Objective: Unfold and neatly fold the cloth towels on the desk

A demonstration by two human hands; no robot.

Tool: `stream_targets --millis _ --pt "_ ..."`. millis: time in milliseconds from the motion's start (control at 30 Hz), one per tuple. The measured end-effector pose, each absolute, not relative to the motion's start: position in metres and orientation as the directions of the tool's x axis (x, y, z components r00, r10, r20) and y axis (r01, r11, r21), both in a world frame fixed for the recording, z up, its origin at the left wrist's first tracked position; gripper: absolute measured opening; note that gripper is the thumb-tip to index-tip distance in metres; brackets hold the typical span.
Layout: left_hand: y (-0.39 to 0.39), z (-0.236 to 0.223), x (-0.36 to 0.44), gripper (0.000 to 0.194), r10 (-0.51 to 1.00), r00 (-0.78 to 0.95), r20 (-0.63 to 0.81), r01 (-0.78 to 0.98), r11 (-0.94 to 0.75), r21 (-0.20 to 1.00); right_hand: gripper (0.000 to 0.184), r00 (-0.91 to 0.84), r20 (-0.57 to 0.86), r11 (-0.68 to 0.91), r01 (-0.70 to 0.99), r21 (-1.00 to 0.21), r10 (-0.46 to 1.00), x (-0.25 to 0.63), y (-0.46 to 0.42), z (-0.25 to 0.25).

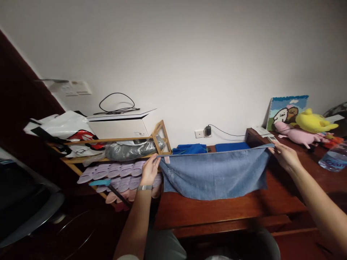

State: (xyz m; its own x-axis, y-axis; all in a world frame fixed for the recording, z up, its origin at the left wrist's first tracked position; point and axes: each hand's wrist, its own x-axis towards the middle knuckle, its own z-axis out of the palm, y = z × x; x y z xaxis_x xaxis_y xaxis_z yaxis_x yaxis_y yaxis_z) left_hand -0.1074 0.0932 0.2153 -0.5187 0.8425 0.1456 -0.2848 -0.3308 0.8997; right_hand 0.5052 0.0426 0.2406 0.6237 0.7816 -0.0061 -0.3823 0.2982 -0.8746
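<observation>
Bamboo rack (162,133) at far left, lilac slippers (119,173) on its lower shelf just beside the left hand (149,169), pinched shut on one top corner of a blue towel (214,177). Towel spread wide, hanging over the wooden desk (217,213), darker blue cloths (231,146) behind its top edge. Right hand (284,157) pinched on the other corner, near a pink stuffed pig (298,133); water bottle (333,157) at the right edge.

Left arm (134,225) and right arm (317,195) reach forward, well apart
Left hand (148,170), silvery band on wrist (144,187), and right hand (285,156) both pinch between fingertips
</observation>
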Motion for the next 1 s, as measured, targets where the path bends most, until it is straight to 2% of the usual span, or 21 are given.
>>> stream_targets --millis 67,167,267,333,433,533,633,767,1000 --pt "0.108 0.228 -0.105 0.004 0.833 -0.539 0.126 -0.325 -0.344 0.881 0.01 0.625 0.027 0.323 -0.365 -0.873 0.78 0.508 0.052 0.253" --pt "0.104 0.235 -0.11 0.009 0.81 -0.557 0.182 -0.324 -0.414 0.851 0.019 0.613 0.12 0.383 -0.319 -0.867 0.781 0.515 0.046 0.263" --pt "0.069 0.212 -0.122 0.022 0.793 -0.533 0.294 -0.155 -0.433 0.888 0.038 0.62 0.188 0.408 -0.234 -0.882 0.762 0.527 0.019 0.245" --pt "0.036 0.179 -0.128 0.031 0.799 -0.514 0.312 -0.021 -0.375 0.927 0.048 0.629 0.162 0.348 -0.183 -0.919 0.76 0.536 -0.005 0.212" --pt "-0.008 0.116 -0.129 0.036 0.822 -0.522 0.228 0.012 -0.261 0.965 0.054 0.628 0.019 0.129 -0.13 -0.983 0.778 0.544 -0.039 0.139" --pt "-0.034 0.055 -0.124 0.051 0.844 -0.533 0.059 0.023 -0.055 0.998 0.05 0.613 -0.109 -0.094 -0.057 -0.994 0.783 0.546 -0.06 0.06" --pt "-0.046 0.01 -0.124 0.058 0.869 -0.488 -0.078 0.18 0.187 0.966 0.044 0.541 -0.131 -0.216 0.096 -0.972 0.83 0.546 -0.065 0.0" --pt "-0.056 -0.014 -0.131 0.051 0.896 -0.441 -0.053 0.452 0.273 0.849 0.046 0.48 -0.121 -0.31 0.337 -0.889 0.869 0.554 -0.065 -0.045" --pt "-0.071 -0.01 -0.139 0.026 0.915 -0.404 0.014 0.65 0.276 0.708 0.051 0.496 -0.032 -0.327 0.521 -0.788 0.868 0.581 -0.083 -0.064"
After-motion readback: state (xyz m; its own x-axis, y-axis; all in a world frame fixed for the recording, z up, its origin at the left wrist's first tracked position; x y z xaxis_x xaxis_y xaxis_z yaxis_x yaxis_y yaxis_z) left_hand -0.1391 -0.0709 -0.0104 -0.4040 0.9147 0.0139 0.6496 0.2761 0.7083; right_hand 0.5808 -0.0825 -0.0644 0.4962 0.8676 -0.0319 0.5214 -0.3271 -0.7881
